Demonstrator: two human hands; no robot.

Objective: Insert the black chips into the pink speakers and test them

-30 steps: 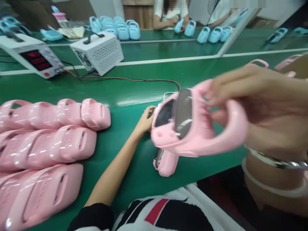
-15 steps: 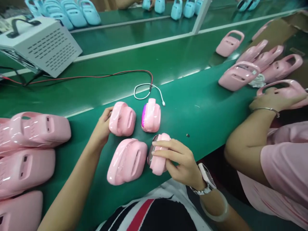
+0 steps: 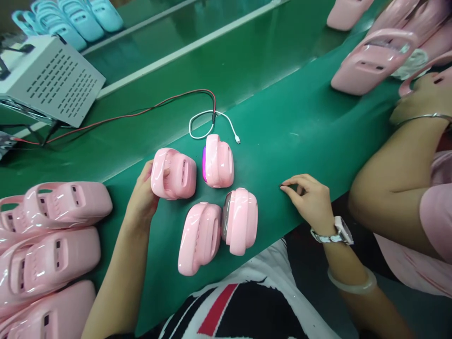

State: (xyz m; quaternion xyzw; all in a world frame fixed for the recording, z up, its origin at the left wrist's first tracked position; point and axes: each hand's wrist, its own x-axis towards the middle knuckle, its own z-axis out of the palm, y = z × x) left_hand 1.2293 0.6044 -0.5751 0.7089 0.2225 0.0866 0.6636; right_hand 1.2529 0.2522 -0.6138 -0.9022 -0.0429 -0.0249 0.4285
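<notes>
My left hand point(image 3: 143, 193) is closed round the handle side of a pink portable speaker point(image 3: 185, 176), which stands on the green work surface point(image 3: 271, 146). Beside it, another pink speaker point(image 3: 222, 162) shows a purple glow along its left face. Two more stand nearer my body: one tilted pink speaker point(image 3: 201, 238), and close against it a pink speaker with a dark front point(image 3: 243, 221). To their right, my right hand point(image 3: 307, 200) pinches a tiny dark piece point(image 3: 281, 186) between thumb and forefinger, low over the surface. Its exact kind is too small to make out.
Several pink speakers point(image 3: 81, 202) lie in rows at left, others point(image 3: 374, 61) at far right beside a co-worker's hand point(image 3: 420, 101). A white cable point(image 3: 226, 115) on a red lead runs from a grey metal box point(image 3: 52, 80). Blue speakers point(image 3: 81, 19) stand behind.
My right hand has let go of the dark-fronted speaker and moved right, pinching the tiny dark piece that lay on the surface. My left hand stays on its speaker. The view has shifted.
</notes>
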